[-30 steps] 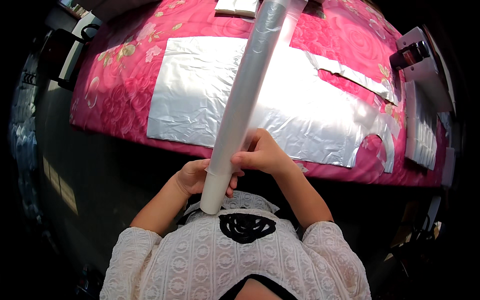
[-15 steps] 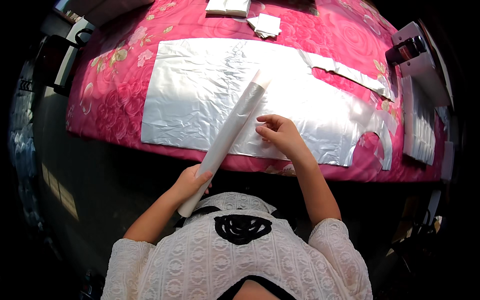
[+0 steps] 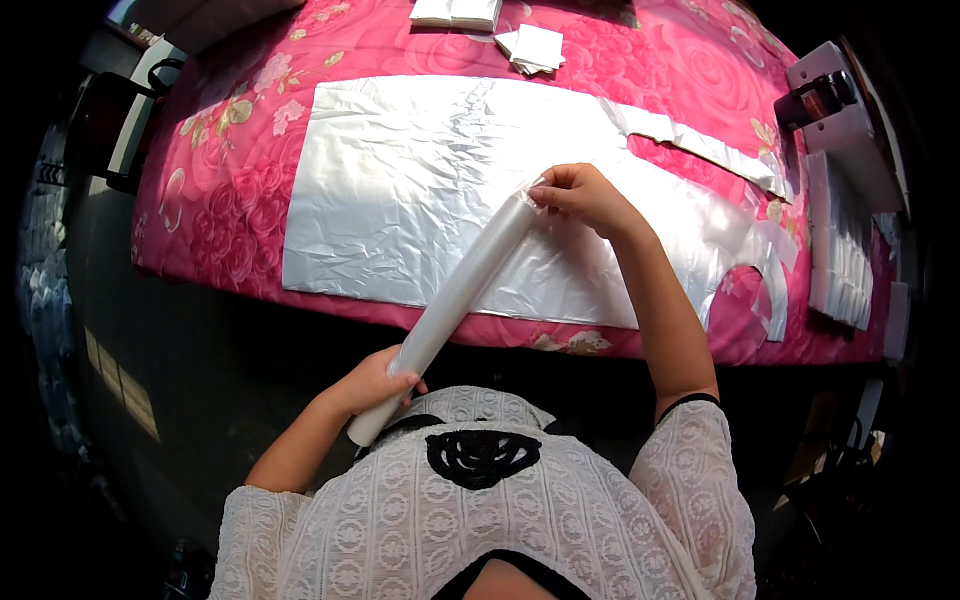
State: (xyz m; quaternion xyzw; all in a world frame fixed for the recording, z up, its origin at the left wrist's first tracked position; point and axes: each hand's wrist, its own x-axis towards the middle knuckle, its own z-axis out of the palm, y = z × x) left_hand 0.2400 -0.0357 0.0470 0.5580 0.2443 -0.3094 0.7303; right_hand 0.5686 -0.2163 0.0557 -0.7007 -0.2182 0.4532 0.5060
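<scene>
My left hand [image 3: 383, 381] is wrapped round the lower part of a long white roll of plastic film [image 3: 455, 292]. The roll slants up and to the right, its lower end close to my body. At its upper end, the fingers of my right hand [image 3: 578, 198] pinch the edge of the film. Beneath the roll's upper half, a wide, shiny, creased white plastic sheet [image 3: 370, 190] lies flat, with strap-like cut strips on its right side.
A pink rose-patterned cloth [image 3: 220, 215] covers the table. White stacks [image 3: 456, 12] and small white squares [image 3: 535, 48] lie at the far side. On the right are a dark bottle-like item [image 3: 815, 100], a white foam block [image 3: 850, 150] and folded plastic sheets [image 3: 838, 255].
My right hand has moved up to the roll's top end and closed on the film there. The upper end of the roll has lowered slightly toward me.
</scene>
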